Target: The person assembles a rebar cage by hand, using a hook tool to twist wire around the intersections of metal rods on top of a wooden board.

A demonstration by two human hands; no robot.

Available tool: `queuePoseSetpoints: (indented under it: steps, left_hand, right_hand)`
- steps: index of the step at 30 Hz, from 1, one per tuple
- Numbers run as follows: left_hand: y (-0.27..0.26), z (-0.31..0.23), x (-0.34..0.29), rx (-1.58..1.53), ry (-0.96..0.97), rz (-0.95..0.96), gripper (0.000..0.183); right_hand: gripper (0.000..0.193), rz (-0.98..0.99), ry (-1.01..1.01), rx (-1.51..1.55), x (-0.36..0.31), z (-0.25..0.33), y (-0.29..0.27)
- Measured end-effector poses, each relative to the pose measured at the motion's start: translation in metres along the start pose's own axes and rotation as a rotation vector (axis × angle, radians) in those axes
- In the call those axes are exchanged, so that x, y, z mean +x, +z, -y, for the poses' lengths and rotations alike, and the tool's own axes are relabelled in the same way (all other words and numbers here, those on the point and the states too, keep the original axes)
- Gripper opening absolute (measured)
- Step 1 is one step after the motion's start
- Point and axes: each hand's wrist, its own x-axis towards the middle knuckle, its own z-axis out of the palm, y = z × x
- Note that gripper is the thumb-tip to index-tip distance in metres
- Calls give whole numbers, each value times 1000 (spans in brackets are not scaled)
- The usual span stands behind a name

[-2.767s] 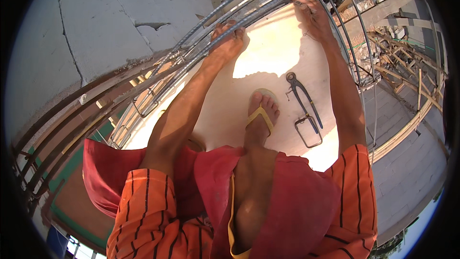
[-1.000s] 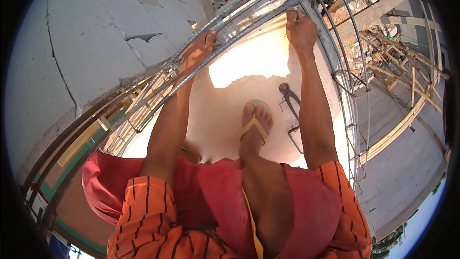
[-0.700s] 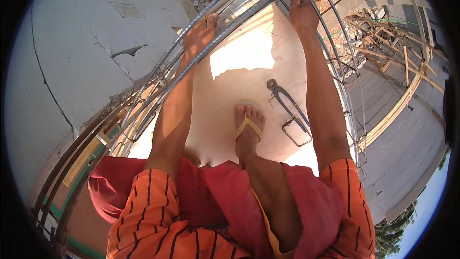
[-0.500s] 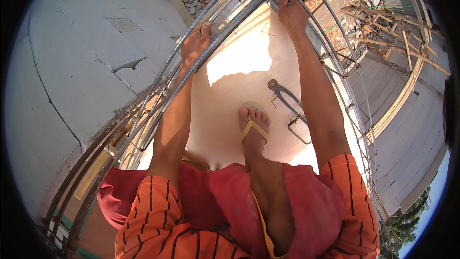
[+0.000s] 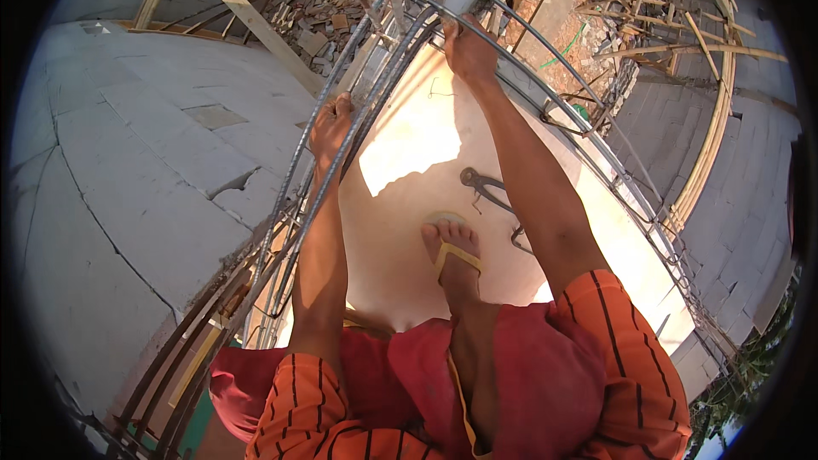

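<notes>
A cage of ribbed steel reinforcing bars (image 5: 407, 27) spans a pale, smooth board (image 5: 383, 247). My left hand (image 5: 329, 129) is among the bars on the left side, its fingers curled and partly hidden. Farther ahead, my right hand (image 5: 470, 51) is closed round a bar at the cage's far corner; its fingertips are covered. Near my right forearm lies a pair of pincers (image 5: 490, 185) on the board, its handles partly behind the arm. Just left of the pincers is my foot in a yellow-strapped flip-flop (image 5: 458, 260).
A grey block wall (image 5: 128, 136) rises on the left, another block surface (image 5: 673, 136) on the right. Rubble (image 5: 328, 21) and wooden poles (image 5: 707, 128) lie beyond the cage. More bars (image 5: 192, 349) run along the board's left edge.
The view has shifted. My right hand has moved left relative to the pincers, and my left hand has come slightly nearer. The cage bars have shifted with them.
</notes>
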Motion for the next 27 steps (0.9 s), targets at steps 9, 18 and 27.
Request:
queuePoseSetpoints:
  steps: [9, 18, 27]
  left_hand:
    - [-5, -17, -12, 177, 77, -53, 40]
    - [24, -51, -74, 74, 466, -163, 29]
    - [-32, -150, -79, -141, 614, -44, 21]
  right_hand:
    - [34, 279, 300, 541, -46, 53, -32]
    - [12, -24, -7, 393, -30, 76, -120]
    - [28, -128, -219, -31, -1, 43, -138]
